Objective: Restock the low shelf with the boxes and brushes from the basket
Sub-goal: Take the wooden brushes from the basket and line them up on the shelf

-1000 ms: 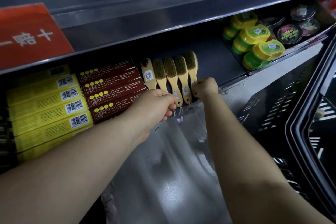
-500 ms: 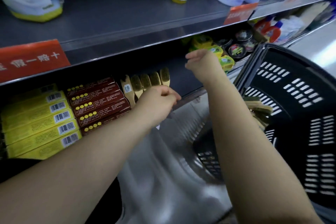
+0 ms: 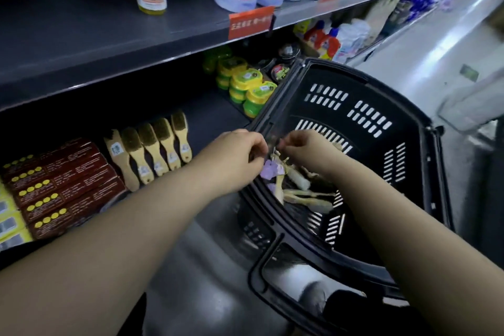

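Left fingers (image 3: pixel 255 154) and right fingers (image 3: pixel 286 146) are both pinched narrow over the near-left rim of the basket (image 3: pixel 362 114). They seem to hold a thin string or tag loop between them; whether either truly grips it, cannot tell. Below them hang purple tags (image 3: pixel 270 169) tied to a bundle of brushes (image 3: pixel 302 194) at about 6 o'clock of the right hand (image 3: pixel 305 148). The left hand (image 3: pixel 234 155) sits at 9 o'clock of the right, nearly touching.

More brushes lie on the basket floor, tangled together.

Risks, as a judgement: lifting by string alone could drag several brushes up at once, or the string slips and they drop back. Tags could snag on the rim.

The low shelf (image 3: pixel 215 114) lies at 10 o'clock; five shelved brushes (image 3: pixel 152 150) lean in a row there, with red boxes (image 3: pixel 65 183) just left of them. A careless insert could knock the row flat. Free space lies right of the row.
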`<state>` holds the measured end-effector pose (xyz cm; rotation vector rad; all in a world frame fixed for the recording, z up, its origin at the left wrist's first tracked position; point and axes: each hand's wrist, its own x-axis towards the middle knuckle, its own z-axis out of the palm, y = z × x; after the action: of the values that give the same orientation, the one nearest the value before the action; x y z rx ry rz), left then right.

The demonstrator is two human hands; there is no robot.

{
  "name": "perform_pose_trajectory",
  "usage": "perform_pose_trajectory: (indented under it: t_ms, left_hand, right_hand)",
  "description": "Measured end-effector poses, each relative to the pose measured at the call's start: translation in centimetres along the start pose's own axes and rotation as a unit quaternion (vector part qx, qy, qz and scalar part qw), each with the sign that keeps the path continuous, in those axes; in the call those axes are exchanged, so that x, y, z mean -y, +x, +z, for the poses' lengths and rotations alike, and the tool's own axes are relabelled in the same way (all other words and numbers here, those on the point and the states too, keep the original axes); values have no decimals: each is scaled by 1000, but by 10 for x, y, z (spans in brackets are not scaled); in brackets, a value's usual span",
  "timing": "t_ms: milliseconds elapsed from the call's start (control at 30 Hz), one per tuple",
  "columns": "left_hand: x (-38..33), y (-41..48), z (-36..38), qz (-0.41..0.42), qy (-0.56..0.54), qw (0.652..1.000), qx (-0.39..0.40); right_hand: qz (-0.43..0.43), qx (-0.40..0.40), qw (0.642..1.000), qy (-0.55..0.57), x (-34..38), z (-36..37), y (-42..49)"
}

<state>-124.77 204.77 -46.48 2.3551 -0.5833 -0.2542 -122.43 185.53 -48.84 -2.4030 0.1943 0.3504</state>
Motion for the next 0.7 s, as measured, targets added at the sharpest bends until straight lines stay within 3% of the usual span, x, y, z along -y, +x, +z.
perform_pose_trajectory:
  t_ms: [200,333,467,700]
  left_hand:
    - [-6,48,21,82,27,996,37]
    - [-8,70,26,119,11,992,46]
    - [-9,87,42,132,67,983,106]
    - [-9,88,60,173,235,951,102]
  right_hand:
    - [157,85,977,-115,-107,9,50]
    - [168,167,934,-269,-155,21,70]
    - [226,222,914,-255,-197,54,85]
    - [180,137,897,-380,-250,74,102]
